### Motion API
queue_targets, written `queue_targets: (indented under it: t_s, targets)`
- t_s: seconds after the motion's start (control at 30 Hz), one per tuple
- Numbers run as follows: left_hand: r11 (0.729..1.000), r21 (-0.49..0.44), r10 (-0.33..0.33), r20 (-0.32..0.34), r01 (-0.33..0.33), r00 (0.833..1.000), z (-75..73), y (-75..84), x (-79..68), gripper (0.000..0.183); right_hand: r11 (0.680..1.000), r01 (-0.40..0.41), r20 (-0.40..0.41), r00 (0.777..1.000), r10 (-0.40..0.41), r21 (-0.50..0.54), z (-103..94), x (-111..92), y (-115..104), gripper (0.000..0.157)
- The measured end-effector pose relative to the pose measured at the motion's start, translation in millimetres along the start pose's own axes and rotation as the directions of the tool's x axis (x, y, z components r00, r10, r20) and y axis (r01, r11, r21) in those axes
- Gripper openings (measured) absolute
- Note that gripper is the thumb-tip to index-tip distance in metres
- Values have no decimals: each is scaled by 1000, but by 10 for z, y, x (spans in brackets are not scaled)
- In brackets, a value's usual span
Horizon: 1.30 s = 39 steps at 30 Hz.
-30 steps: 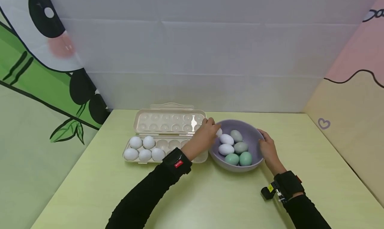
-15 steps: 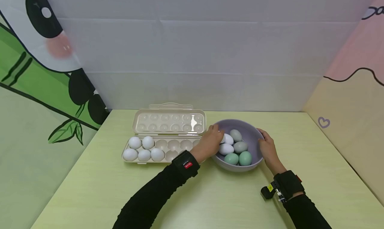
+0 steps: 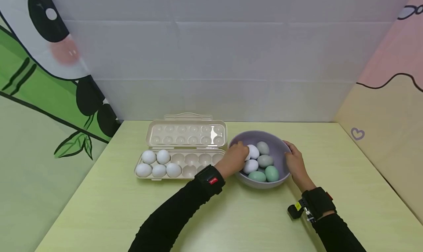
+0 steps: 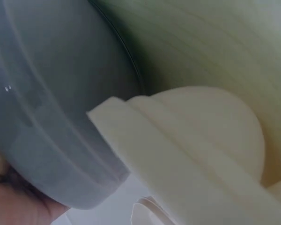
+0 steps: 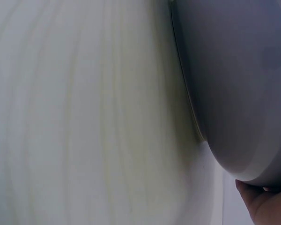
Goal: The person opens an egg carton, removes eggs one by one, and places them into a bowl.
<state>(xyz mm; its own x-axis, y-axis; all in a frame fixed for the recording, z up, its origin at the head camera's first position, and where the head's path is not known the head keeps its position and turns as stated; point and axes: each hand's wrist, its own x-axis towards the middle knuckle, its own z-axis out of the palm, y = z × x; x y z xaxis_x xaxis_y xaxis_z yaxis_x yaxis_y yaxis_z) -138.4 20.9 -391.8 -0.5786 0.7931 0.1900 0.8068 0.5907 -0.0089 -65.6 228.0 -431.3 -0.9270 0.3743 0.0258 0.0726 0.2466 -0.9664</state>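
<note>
A purple bowl on the table holds white, grey and green eggs. My left hand reaches over the bowl's left rim with curled fingers on a white egg, which is mostly hidden behind them. Other white eggs, grey eggs and green eggs lie beside it. My right hand grips the bowl's right rim; in the right wrist view its thumb shows against the bowl. Left of the bowl, an egg carton lies with its lid raised and several white eggs in its left cups.
The carton's lid leans back behind its cups. In the left wrist view the carton's side stands close to the bowl. A pale wall sheet rises at the table's back edge.
My left hand has moved right and down into the bowl, and its curled fingers now cover most of the white egg. Eggs in the bowl have shifted slightly. The right hand stays on the rim.
</note>
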Motion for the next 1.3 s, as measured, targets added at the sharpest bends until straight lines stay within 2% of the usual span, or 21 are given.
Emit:
queue_targets:
  t_s: [0.2, 0.43, 0.63, 0.77, 0.87, 1.0, 1.1, 1.2, 1.3]
  targets:
    - [999, -38, -12, 29, 13, 999, 51, -6, 27, 7, 1000, 1, 2, 1000, -1, -3, 2, -7, 0, 48]
    - [1000, 0, -20, 46, 20, 999, 113, 4, 46, 9, 1000, 4, 4, 1000, -4, 4, 10, -6, 21, 48]
    - [998, 59, -10, 42, 8, 999, 100, -1, 45, 10, 1000, 5, 7, 1000, -5, 5, 30, 21, 31, 48]
    - [999, 41, -3, 46, 1, 999, 51, -27, 51, 6, 1000, 5, 8, 1000, -5, 5, 27, 38, 28, 48]
    - [1000, -19, -6, 63, 7, 998, -62, -66, 34, 5, 1000, 6, 17, 1000, -6, 3, 30, 56, 26, 48]
    - [998, -58, -22, 54, 25, 998, -305, -183, -37, 15, 1000, 2, 18, 1000, -2, -7, 31, 74, 26, 48]
    - [997, -70, -47, -25, 45, 999, -496, -345, -154, 21, 1000, -1, 14, 1000, 2, -13, 22, 81, 19, 49]
    - [993, -99, -77, -121, 65, 990, -669, -547, -322, 26, 1000, -2, 7, 1000, 2, -12, 1, 78, 10, 49]
    - [987, -125, -122, -157, 102, 980, -804, -753, -516, 29, 1000, 4, 3, 1000, -4, -8, -21, 77, 3, 49]
